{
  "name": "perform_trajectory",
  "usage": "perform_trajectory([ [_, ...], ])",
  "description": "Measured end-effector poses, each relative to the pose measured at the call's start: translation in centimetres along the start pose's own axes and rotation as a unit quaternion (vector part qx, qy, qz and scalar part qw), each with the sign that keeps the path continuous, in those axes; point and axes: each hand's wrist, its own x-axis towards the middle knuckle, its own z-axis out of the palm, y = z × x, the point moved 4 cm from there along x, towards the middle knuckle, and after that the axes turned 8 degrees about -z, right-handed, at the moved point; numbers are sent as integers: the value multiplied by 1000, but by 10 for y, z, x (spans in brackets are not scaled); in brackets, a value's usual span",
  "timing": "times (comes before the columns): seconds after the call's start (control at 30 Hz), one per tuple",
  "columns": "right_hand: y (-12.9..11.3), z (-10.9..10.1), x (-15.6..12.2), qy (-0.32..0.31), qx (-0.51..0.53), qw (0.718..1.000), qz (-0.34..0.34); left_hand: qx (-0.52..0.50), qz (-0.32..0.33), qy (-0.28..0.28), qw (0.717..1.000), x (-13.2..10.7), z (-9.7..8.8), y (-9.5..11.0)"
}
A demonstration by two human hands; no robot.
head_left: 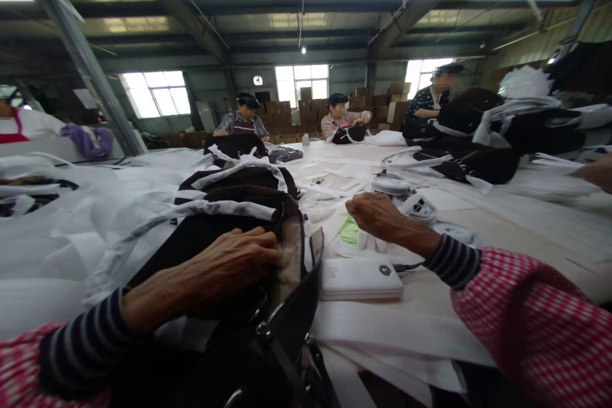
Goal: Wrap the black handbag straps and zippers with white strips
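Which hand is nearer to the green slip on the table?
Right. The right hand sits just right of the slip; the left hand rests on the bag, well to the slip's left.

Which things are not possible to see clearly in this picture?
1. Head view: inside of the black bag, covered by the left hand and the bag's rim.
2. Head view: what the right hand holds, hidden behind its own back.
3. Head view: green item, partly behind the right hand, too small to name.
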Motion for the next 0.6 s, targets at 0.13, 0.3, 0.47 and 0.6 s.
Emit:
perform_trajectory([
  [0.13, -52, -5, 12, -8, 436, 899, 36, 5, -4, 9, 1000, 2, 1, 3],
  [0.3, -102, 43, 36, -63, 565, 817, 96, 29, -24, 14, 999, -2, 4, 6],
  [0.47, -104, 62, 51, -41, 528, 839, 126, 52, -40, 18, 998, -3, 2, 12],
  [0.6, -112, 59, 60, -26, 533, 831, 157, 56, -27, 35, 997, -1, 2, 13],
])
